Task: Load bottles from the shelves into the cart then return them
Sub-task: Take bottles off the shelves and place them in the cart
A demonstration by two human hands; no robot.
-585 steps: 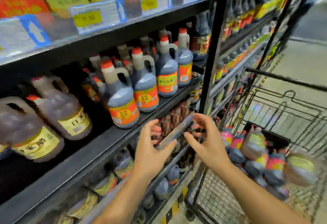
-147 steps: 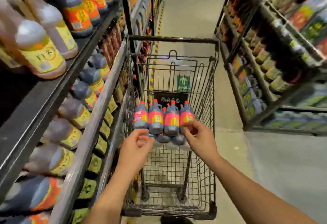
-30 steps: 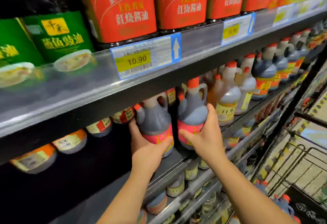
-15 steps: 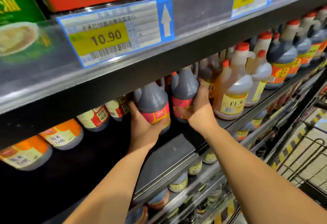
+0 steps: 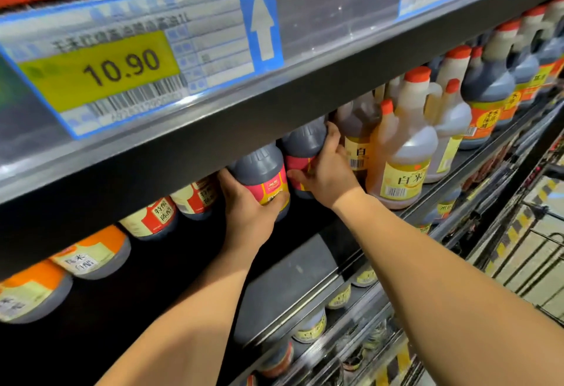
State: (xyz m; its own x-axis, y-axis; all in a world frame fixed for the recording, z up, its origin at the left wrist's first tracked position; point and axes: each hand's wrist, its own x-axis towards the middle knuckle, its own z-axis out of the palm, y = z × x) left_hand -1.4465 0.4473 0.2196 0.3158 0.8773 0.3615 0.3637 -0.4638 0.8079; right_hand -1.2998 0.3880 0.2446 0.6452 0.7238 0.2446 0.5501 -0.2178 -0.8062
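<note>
The left hand [image 5: 247,207] and right hand [image 5: 328,170], fingers curled round two dark pink-labelled plastic bottles [image 5: 263,172], had pushed them deeper onto the grey metal shelf [image 5: 290,276], nearly returned

Two hands are in view, the left hand [image 5: 247,211] and the right hand [image 5: 328,172], and two dark pink-labelled bottles, the nearer bottle [image 5: 262,169] and the farther bottle [image 5: 305,144]. Two yellow price tags [image 5: 97,71] sit on the upper shelf edge [image 5: 305,96], and left of the hands are two orange-labelled bottles [image 5: 91,251] and two red-and-white-labelled bottles [image 5: 158,215].
</note>
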